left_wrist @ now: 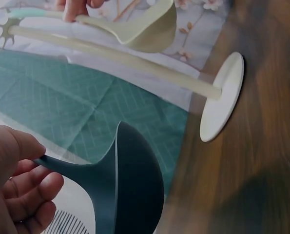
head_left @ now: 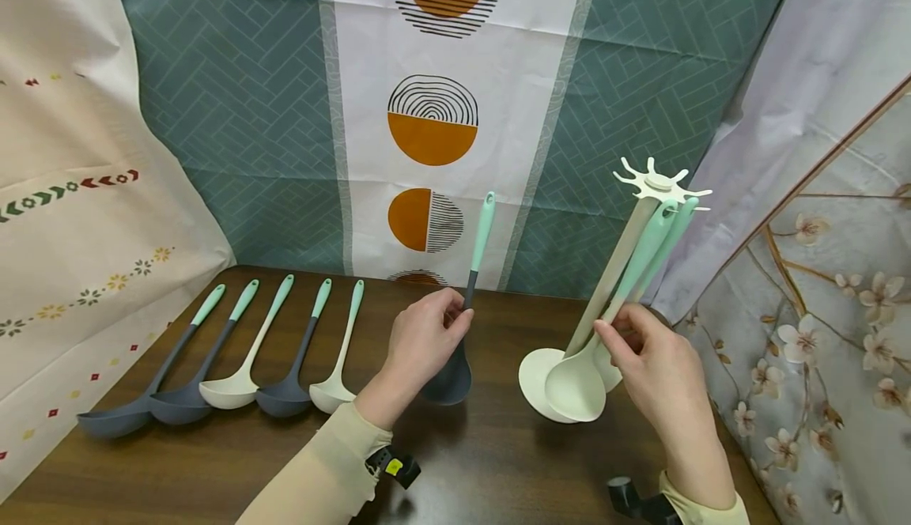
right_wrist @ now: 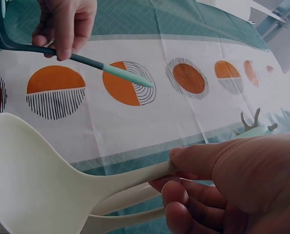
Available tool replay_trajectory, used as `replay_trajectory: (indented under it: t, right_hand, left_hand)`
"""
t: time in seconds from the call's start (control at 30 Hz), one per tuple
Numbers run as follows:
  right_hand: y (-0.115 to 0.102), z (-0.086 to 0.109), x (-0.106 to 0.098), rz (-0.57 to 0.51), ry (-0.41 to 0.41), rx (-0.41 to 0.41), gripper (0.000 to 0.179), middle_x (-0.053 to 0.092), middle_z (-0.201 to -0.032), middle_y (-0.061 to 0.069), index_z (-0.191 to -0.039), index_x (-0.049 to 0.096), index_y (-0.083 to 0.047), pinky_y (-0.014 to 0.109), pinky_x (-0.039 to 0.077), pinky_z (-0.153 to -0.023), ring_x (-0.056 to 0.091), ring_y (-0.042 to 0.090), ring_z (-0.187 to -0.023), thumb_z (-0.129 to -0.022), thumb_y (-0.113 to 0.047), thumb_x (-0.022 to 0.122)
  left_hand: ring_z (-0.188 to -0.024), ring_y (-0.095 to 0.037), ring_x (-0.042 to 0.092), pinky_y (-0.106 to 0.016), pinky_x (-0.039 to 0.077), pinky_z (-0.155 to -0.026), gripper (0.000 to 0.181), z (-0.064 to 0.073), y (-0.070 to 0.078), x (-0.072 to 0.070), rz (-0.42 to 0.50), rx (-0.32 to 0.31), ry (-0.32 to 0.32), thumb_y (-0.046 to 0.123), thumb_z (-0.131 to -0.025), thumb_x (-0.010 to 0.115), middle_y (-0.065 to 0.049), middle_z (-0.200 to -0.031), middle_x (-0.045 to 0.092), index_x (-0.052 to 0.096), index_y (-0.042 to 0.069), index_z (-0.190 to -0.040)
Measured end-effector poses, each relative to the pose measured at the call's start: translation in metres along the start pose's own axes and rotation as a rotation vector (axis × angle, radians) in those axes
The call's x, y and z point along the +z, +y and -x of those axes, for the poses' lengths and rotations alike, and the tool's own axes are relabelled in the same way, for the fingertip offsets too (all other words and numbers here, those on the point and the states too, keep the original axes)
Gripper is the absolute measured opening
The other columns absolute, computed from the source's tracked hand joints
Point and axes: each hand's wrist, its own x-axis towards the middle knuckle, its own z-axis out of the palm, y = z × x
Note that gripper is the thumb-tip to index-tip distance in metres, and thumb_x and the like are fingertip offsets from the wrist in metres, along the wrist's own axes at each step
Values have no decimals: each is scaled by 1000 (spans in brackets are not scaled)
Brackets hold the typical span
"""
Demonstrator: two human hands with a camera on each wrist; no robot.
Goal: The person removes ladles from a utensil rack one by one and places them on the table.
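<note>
My left hand (head_left: 425, 334) pinches a dark grey ladle (head_left: 448, 379) by its shaft, its mint handle pointing up and its bowl low over the table. In the left wrist view that ladle's bowl (left_wrist: 135, 180) shows large. On the right, my right hand (head_left: 658, 363) pinches a cream ladle (head_left: 578, 387) by its neck, in front of a cream utensil stand (head_left: 544, 375) with a ring of hooks on top. The held ladle's handle end is by the hooks; whether it is hooked I cannot tell. Behind it, a second mint-handled cream ladle (head_left: 672, 236) is partly hidden.
Several ladles lie in a row on the brown table (head_left: 491, 462) at left, among them a dark grey ladle (head_left: 117, 418) and a cream ladle (head_left: 330, 392). A patterned cloth (head_left: 235, 114) hangs behind the table, and a flowered cloth (head_left: 811, 367) hangs at right.
</note>
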Motion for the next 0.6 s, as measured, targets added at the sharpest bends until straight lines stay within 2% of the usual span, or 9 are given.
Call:
replay_trajectory:
  t: [0.17, 0.6]
  right_hand:
    - [0, 0, 0, 1, 6, 3, 15, 61, -65, -10, -98, 70, -17, 34, 39, -55, 53, 8, -56, -106, -28, 78]
    - [-1, 0, 1, 10, 4, 14, 16, 62, -66, -9, -98, 70, -17, 35, 40, -57, 53, 10, -58, -107, -29, 77]
  left_hand:
    - [-72, -11, 61, -33, 51, -64, 9, 4, -11, -2, -28, -17, -5, 23, -102, 83, 7, -87, 71, 76, 17, -101]
    - [-71, -12, 64, -34, 53, -63, 9, 10, -24, -9, -54, -52, -40, 22, -102, 82, 5, -87, 73, 77, 15, -101]
